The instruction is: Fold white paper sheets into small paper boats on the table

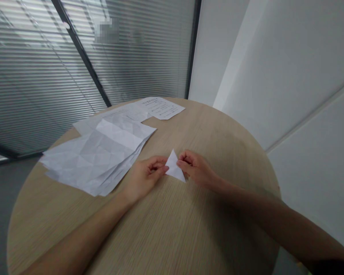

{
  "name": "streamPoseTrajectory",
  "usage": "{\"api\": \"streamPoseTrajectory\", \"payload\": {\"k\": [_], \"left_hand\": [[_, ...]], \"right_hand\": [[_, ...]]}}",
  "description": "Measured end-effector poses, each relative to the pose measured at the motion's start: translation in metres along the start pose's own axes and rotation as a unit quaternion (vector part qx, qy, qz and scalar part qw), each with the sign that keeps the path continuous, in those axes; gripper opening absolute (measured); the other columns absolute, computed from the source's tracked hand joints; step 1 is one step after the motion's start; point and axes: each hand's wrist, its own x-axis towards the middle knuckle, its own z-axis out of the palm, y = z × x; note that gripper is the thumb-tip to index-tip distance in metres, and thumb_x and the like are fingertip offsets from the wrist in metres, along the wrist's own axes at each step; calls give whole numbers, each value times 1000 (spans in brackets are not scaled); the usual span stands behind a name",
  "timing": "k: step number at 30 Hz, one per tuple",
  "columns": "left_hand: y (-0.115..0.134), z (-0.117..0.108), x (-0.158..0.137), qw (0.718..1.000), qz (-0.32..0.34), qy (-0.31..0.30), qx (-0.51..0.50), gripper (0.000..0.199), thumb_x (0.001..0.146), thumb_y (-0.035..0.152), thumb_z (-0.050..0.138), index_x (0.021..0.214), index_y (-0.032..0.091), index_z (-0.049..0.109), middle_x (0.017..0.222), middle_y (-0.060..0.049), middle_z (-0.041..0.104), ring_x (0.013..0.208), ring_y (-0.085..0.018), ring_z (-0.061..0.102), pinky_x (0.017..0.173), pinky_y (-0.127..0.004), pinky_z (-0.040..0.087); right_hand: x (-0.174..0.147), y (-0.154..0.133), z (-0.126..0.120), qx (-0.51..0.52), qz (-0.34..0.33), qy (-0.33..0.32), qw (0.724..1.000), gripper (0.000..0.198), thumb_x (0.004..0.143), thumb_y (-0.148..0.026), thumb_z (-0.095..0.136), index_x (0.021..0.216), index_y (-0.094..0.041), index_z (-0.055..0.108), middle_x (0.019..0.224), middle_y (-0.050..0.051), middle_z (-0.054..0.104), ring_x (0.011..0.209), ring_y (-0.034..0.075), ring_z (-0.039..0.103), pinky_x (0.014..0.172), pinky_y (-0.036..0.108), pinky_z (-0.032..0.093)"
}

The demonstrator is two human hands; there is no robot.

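Between my two hands is a small piece of white paper folded into a triangle (174,168), its tip pointing away from me. My left hand (149,172) pinches its left edge, thumb on top and the other fingers curled at the side. On the right edge, my right hand (196,166) grips it between thumb and bent fingers. The undersides of the fingers and the back of the folded paper are hidden. Whether the paper touches the tabletop or is held just above it, I cannot tell.
A stack of creased white sheets (103,156) lies to the left on the round wooden table (160,233). Behind it, a printed sheet (163,109) rests near the far edge. Glass panels with blinds (149,65) stand beyond, and a white wall (298,76) is at the right.
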Motion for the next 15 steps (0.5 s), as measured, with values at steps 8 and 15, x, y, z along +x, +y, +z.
{"api": "streamPoseTrajectory", "payload": {"k": [8,15], "left_hand": [[1,1,-2,993,53,78,78,15,87,32,59,83,20,52,63,4,57,57,-12,54,52,-23,42],[13,10,-14,936,194,126,266,16,91,33,59,83,20,56,108,-9,61,99,-21,61,82,-37,54]], "right_hand": [[-1,6,4,136,62,-72,986,25,74,-39,70,68,-19,55,54,-5,56,46,8,50,45,21,38],[-1,7,7,134,74,8,988,25,75,-39,69,67,-20,54,54,-4,59,46,9,54,47,22,42]]}}
